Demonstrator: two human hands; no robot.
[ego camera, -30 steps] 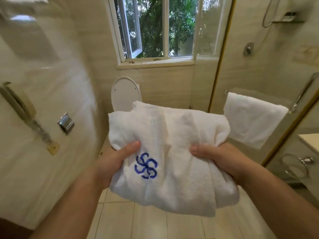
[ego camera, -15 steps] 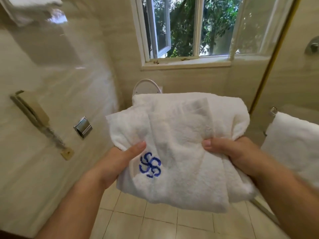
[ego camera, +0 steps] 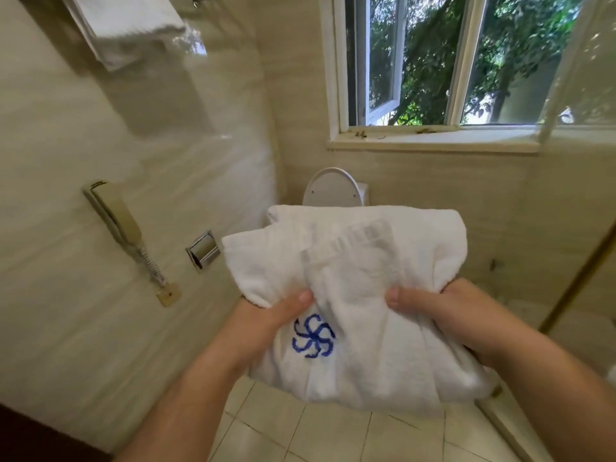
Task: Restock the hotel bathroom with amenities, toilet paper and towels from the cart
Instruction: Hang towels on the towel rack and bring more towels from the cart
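Observation:
A folded white towel point(ego camera: 360, 268) with a blue embroidered swirl logo is held in front of me at chest height. My left hand point(ego camera: 266, 325) grips its left side, thumb pressed on top just above the logo. My right hand point(ego camera: 443, 311) grips its right side, thumb on top, fingers hidden under the cloth. High on the left wall another folded white towel point(ego camera: 126, 25) lies on a rack, only partly in view.
A toilet with raised lid point(ego camera: 333, 188) stands behind the held towel, under an open window point(ego camera: 383, 61). A wall phone point(ego camera: 116, 218) and a chrome toilet paper holder point(ego camera: 203, 251) are on the glossy left wall. A glass shower partition's gold edge point(ego camera: 573, 288) is at right.
My view has swung left and upward: the towel hanging on the shower rail has left the frame and the upper wall towel has come in. Both hands keep their grip on the towel.

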